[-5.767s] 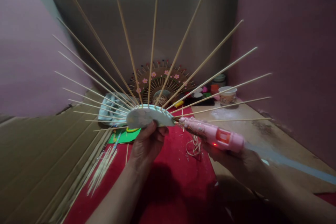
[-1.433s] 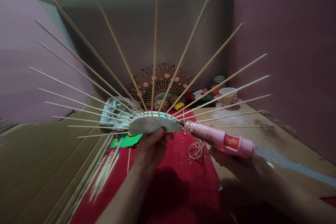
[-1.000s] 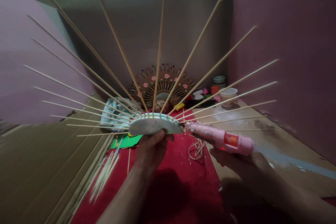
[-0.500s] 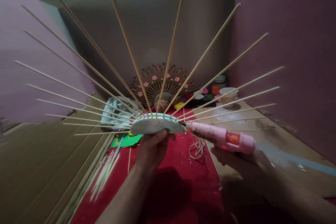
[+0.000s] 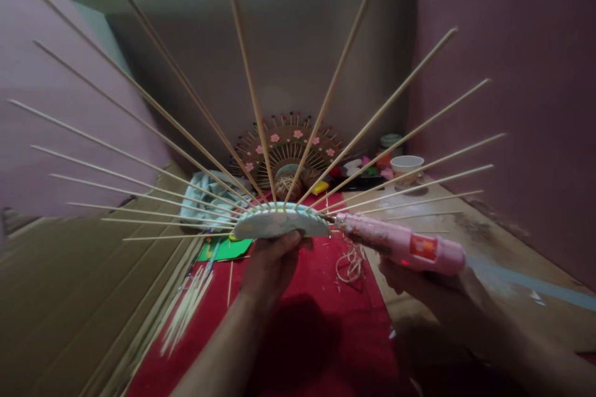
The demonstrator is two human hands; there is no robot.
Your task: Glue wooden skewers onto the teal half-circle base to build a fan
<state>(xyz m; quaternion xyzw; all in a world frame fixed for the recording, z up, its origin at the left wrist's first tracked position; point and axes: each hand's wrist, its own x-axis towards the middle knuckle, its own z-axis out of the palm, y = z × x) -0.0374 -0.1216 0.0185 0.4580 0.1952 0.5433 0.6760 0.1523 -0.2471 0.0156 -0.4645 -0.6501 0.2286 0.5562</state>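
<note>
My left hand (image 5: 270,263) grips the lower edge of a pale half-disc (image 5: 279,223) from which several long bamboo skewers (image 5: 246,74) fan upward and outward. My right hand (image 5: 421,282) is closed round a pink hot glue gun (image 5: 403,245). The gun's nozzle points left and sits close to the right end of the half-disc. Both are held in the air above a red cloth (image 5: 321,329).
A finished decorated fan (image 5: 291,149) leans at the back wall beside a ball of twine (image 5: 284,186). A paper cup (image 5: 406,169), small jars, a light blue cloth (image 5: 207,195), green paper (image 5: 223,250) and loose skewers (image 5: 186,307) lie around. Cardboard covers the left floor.
The skewer fan has tilted toward me and turned slightly clockwise, so its sticks reach higher and wider in view. The glue gun has shifted a little to the right with it.
</note>
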